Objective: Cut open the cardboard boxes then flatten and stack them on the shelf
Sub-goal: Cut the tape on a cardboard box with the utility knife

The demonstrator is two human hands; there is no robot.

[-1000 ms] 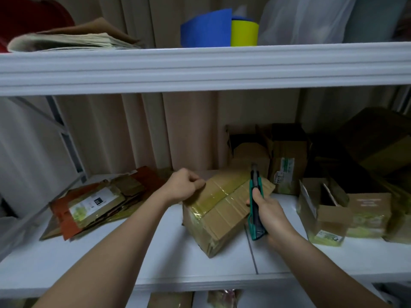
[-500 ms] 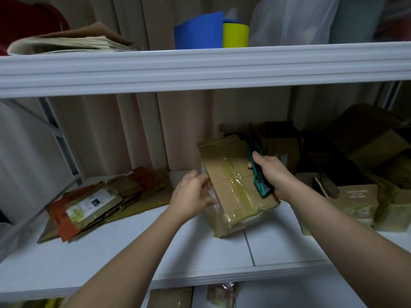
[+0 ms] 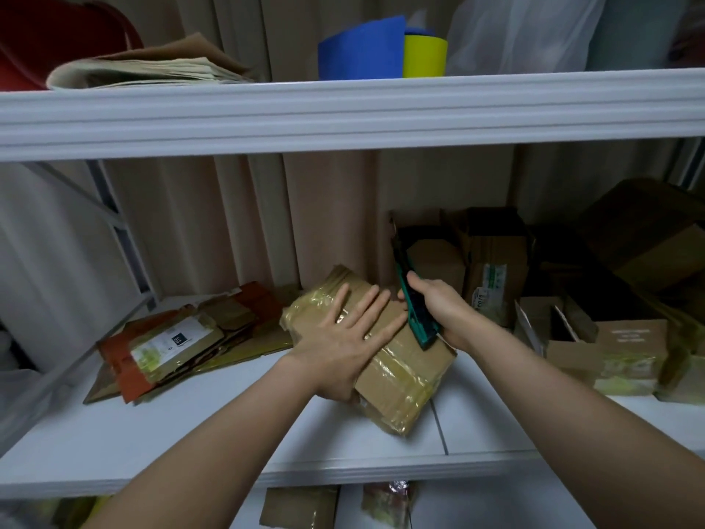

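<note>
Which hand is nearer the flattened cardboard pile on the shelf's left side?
Left. The left hand presses flat on the taped box beside the flattened pile; the right hand, gripping the cutter, is beyond the box.

Left hand (image 3: 345,343) flat, right hand (image 3: 438,311) clenched.

A brown cardboard box (image 3: 396,360), wrapped in glossy yellowish tape and still sealed, lay tilted on the white shelf (image 3: 190,425) near its front edge. At its 9 o'clock lay a stack of flattened cardboard (image 3: 179,337); more unflattened boxes (image 3: 618,353) crowded at its 3 o'clock.
</note>
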